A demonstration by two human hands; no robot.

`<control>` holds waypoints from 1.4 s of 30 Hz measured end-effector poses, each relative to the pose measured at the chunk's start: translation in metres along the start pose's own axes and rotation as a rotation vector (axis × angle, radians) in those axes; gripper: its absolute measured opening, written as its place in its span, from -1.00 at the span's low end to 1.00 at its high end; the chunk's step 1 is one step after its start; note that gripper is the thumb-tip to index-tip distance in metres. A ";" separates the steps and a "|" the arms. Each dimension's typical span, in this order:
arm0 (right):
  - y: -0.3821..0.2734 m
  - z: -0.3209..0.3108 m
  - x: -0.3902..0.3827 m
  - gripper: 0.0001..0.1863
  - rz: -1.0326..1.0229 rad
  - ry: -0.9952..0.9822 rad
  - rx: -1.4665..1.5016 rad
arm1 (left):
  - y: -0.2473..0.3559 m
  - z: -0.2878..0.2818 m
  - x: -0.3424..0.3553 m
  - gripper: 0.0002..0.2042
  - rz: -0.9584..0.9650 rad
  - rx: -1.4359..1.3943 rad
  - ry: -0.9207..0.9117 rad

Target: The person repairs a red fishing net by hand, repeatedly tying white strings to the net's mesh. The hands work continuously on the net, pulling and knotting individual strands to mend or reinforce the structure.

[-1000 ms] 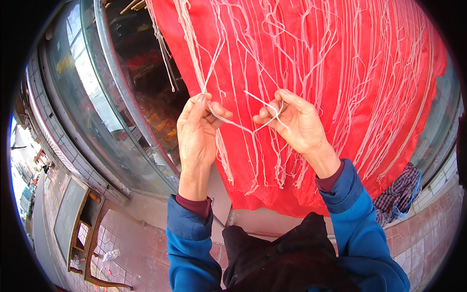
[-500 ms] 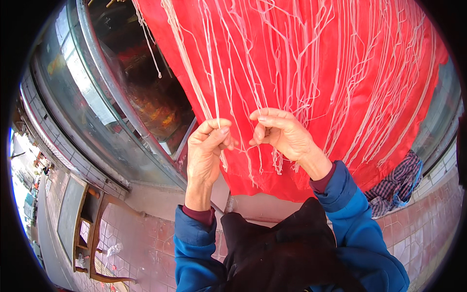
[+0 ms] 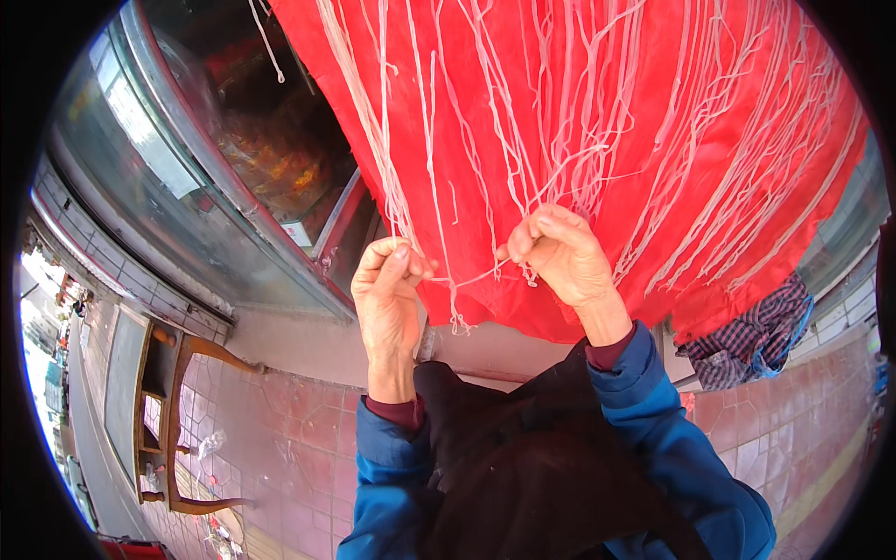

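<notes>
Many pale strings (image 3: 432, 121) hang down over a red cloth (image 3: 532, 317) in front of me. My left hand (image 3: 385, 294) is closed, thumb and forefinger pinching a string near the cloth's lower left edge. To its right, my right hand (image 3: 567, 261) is closed in a pinch on a string as well. A strand stretches between the two hands and meets a hanging string at a small knot (image 3: 454, 283), whose frayed ends dangle below. The exact grip inside the fingers is partly hidden.
A glass case (image 3: 140, 121) with a metal frame stands on the left. Below it is a wooden table (image 3: 173, 420) seen sideways on the tiled floor (image 3: 289, 439). A checked cloth (image 3: 747, 336) with a blue cord lies at the right.
Both hands have moved lower, the right one slightly to the right, and are farther apart. The strand between them is now drawn out to a knot. The view has shifted a little.
</notes>
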State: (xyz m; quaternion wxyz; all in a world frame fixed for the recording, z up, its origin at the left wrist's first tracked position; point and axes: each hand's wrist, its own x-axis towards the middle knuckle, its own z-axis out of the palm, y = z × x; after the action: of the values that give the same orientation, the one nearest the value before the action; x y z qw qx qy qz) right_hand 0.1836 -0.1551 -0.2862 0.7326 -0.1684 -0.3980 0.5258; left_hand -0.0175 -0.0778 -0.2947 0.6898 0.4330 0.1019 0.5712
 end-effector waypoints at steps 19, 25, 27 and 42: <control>0.054 -0.046 -0.045 -0.87 0.422 -0.110 -0.131 | -0.049 -0.020 -0.045 -0.94 -0.116 0.241 0.086; 0.048 -0.045 -0.056 -0.85 0.273 -0.091 -0.130 | -0.061 -0.036 -0.052 -0.97 -0.114 0.146 0.160; 0.038 -0.051 -0.061 -0.85 0.304 -0.071 -0.107 | -0.063 -0.043 -0.053 -0.96 -0.086 0.125 0.204; -0.005 -0.074 -0.085 -0.77 0.210 0.027 -0.004 | -0.024 -0.080 -0.085 -0.83 0.241 0.500 0.427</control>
State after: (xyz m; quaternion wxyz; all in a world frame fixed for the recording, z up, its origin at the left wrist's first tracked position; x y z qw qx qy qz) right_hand 0.2316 -0.2208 -0.3636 0.6782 -0.2178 -0.3694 0.5968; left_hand -0.0794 -0.1133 -0.3906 0.4530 0.4682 0.3291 0.6836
